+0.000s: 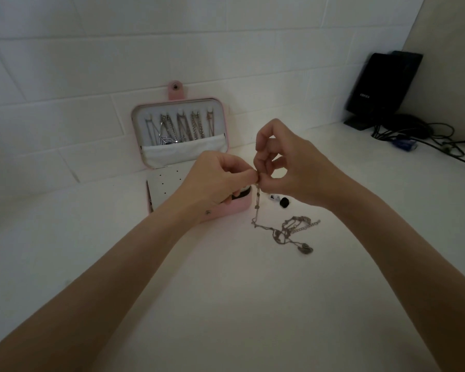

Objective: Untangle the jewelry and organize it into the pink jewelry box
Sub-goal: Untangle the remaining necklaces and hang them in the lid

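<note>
Both hands up over desk (226, 304), pinching same chain (257, 204) at its top end. Left hand (218, 181) grip: thumb and forefinger pressed onto chain. Right hand (285, 167) grip: fingertips pinching chain right beside left's, other fingers curled. Chain hanging down, tail running into tangled heap (293, 232) on desk at 5 o'clock of hands. Pink jewelry box (242, 208) open at 11 o'clock, base partly hidden behind left hand; lid (226, 114) upright against wall, several necklaces (180, 127) already hung. Small black bits (279, 201) at 3 o'clock of box base.

Risks, judged: pulling upward likely tightens knot in heap; thin links could snap; dragging tail could sweep small bits off spot or snag box edge.
</note>
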